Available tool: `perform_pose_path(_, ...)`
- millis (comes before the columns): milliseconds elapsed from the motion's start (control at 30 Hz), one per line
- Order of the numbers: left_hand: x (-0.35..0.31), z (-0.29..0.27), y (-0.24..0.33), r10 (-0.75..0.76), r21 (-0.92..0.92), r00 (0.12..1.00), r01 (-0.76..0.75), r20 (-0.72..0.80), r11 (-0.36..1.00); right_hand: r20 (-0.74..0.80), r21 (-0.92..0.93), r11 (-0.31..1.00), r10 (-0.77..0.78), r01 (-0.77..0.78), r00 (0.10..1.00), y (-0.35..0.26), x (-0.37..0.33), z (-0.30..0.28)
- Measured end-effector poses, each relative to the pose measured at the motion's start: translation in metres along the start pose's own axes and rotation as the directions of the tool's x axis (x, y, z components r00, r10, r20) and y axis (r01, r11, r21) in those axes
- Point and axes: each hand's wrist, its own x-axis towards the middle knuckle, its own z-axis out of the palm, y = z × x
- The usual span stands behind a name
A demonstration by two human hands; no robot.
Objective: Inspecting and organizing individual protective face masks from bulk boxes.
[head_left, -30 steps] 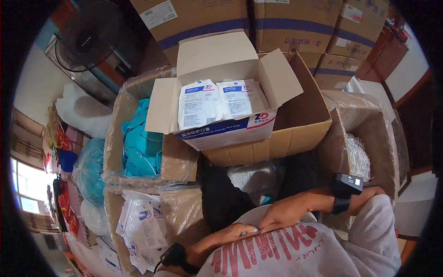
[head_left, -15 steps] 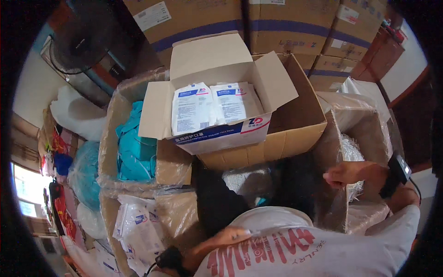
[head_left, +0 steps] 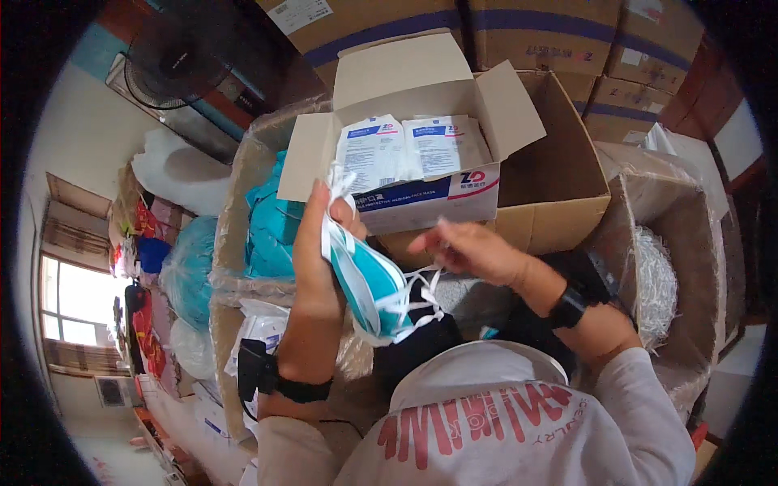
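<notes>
My left hand (head_left: 314, 235) is raised in front of the white carton and closed on a bundle of teal face masks (head_left: 369, 283) with white edges. Their white straps dangle at the lower right end, and more straps stick up above my fingers. My right hand (head_left: 466, 249) hovers just right of the masks, beside the loose straps. Its fingers are spread and slightly blurred, with nothing visible between them. Behind the masks, the open white carton (head_left: 421, 212) holds two rows of white printed packets (head_left: 446, 146).
The carton rests on a larger cardboard box (head_left: 559, 206). Teal masks (head_left: 271, 211) fill a plastic-lined box at left, with white packets (head_left: 258, 328) in another below. At right, a box holds white straps (head_left: 652, 283). Sealed cartons (head_left: 543, 49) stand behind; a fan (head_left: 178, 57) stands far left.
My left hand has risen from near my shirt and now grips the face masks. My right hand has moved left from the box of straps toward them. The view has shifted.
</notes>
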Motion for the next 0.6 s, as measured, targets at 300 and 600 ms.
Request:
perform_pose_path(300,0.017,-0.008,0.02,0.068,0.01,0.993,-0.068,-0.092,0.998,0.302,0.194,0.962,0.126,-0.19,0.945,0.044,-0.01,0.037)
perform_pose_path(600,0.013,-0.016,0.048,0.33,0.11,0.893,-0.311,-0.305,0.944,0.109,-0.091,0.996,-0.014,0.024,0.994,0.029,-0.032,0.021)
